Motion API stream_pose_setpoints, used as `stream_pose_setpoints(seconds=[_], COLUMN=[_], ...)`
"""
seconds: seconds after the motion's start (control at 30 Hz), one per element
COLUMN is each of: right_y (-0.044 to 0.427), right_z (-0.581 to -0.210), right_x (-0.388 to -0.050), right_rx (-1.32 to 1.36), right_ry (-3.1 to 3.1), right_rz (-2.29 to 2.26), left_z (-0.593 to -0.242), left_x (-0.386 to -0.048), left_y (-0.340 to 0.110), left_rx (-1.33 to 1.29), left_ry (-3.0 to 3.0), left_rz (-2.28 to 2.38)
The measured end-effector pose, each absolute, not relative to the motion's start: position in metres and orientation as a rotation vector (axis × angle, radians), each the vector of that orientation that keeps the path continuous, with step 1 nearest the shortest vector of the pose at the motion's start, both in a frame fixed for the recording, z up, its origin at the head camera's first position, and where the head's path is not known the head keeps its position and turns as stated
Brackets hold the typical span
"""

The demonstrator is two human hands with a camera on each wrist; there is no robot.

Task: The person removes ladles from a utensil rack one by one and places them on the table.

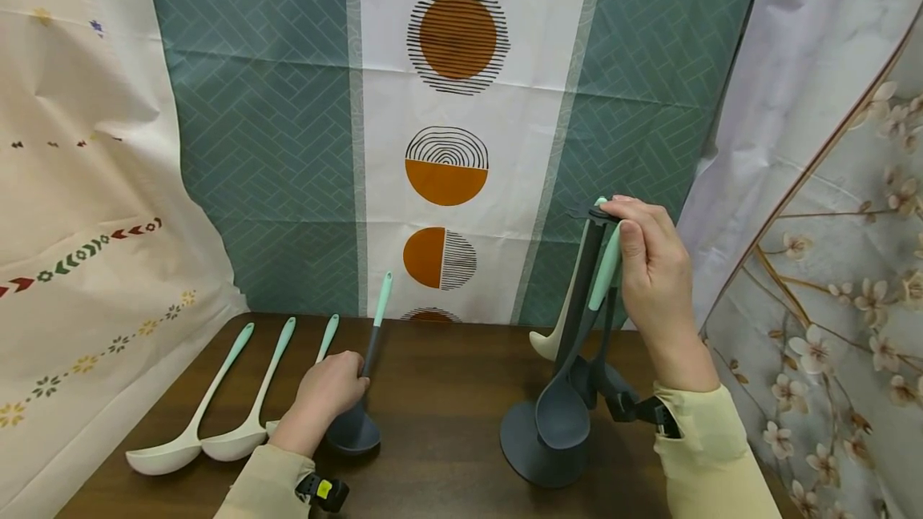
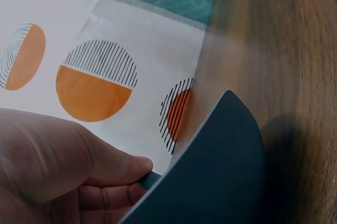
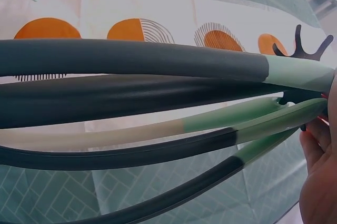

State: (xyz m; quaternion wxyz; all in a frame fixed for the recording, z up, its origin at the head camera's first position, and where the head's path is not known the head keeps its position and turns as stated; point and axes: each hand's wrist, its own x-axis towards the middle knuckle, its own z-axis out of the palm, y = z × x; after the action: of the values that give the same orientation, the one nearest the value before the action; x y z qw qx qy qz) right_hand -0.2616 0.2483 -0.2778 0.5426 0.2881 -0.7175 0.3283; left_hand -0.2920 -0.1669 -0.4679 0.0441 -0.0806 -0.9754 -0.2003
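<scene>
Across the brown table [image 1: 440, 399], we are seeing the stand [image 1: 548, 469] standing to the right of the dark ladle [image 1: 355, 435], well apart from it. Our left hand [image 1: 332, 383], the nearer one, is gripping the ladle's stem between thumb and fingers. The ladle's long axis is running away from us, leaning slightly rightward: the bowl is lying on our side of that hand, the mint handle [image 1: 384, 297] pointing beyond it. Our right hand [image 1: 654, 263] is curling its fingers over the stand's top, beside the hanging utensils [image 1: 565, 415].
</scene>
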Motion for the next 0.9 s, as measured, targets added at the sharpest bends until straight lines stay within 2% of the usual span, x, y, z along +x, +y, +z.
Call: stream_pose_setpoints(seconds=[0.9], right_y=[0.247], right_z=[-0.28], right_x=[-0.263], right_rx=[0.679], right_ry=[-1.679], right_rz=[0.81], left_z=[-0.479], left_x=[-0.297], left_y=[-0.178], left_rx=[-0.148], left_ry=[-3.037], left_rz=[-0.623])
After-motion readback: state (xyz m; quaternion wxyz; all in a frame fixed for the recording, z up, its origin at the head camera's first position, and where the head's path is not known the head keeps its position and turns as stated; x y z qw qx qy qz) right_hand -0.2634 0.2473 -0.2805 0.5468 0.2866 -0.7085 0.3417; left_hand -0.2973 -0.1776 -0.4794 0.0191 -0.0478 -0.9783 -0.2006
